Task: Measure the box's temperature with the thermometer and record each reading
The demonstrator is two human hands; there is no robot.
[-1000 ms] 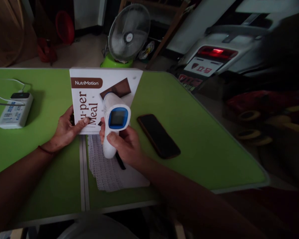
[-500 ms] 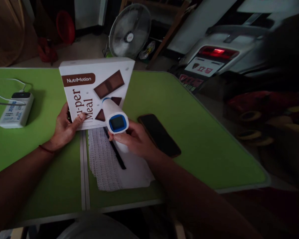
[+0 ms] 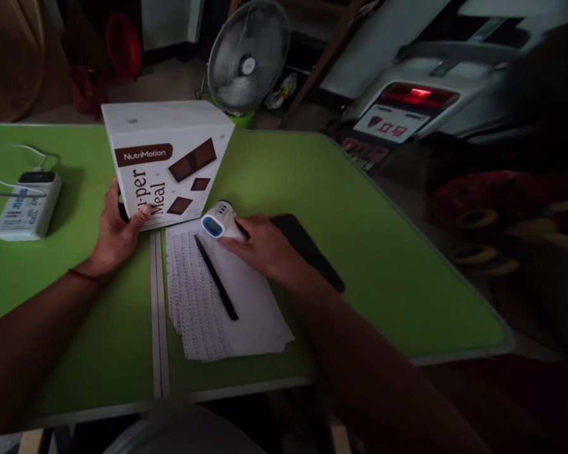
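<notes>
My left hand (image 3: pixel 116 230) grips the lower left corner of a white NutriMotion box (image 3: pixel 189 208), thumb on its printed front and the other fingers behind. The box is tilted so its top also shows. In my right hand (image 3: pixel 265 246) is a white and blue infrared thermometer (image 3: pixel 222 221), its small screen towards me and its head turned off to the right, past the box. Below it, a black pen (image 3: pixel 216 277) lies on a stack of printed paper sheets (image 3: pixel 260 321). A dark phone (image 3: pixel 307 249) is partly covered by my right hand and forearm.
The green table (image 3: pixel 383 277) has a seam running through it. A white power bank (image 3: pixel 28 205) with cables lies at the left. Beyond the table stand a fan (image 3: pixel 247 63), a red basin (image 3: pixel 124 45) and a scooter (image 3: pixel 416 104) with its tail light lit.
The box has tipped, showing more of its top, and shifted slightly left. My right hand has turned the thermometer away from the box's front and off to the right.
</notes>
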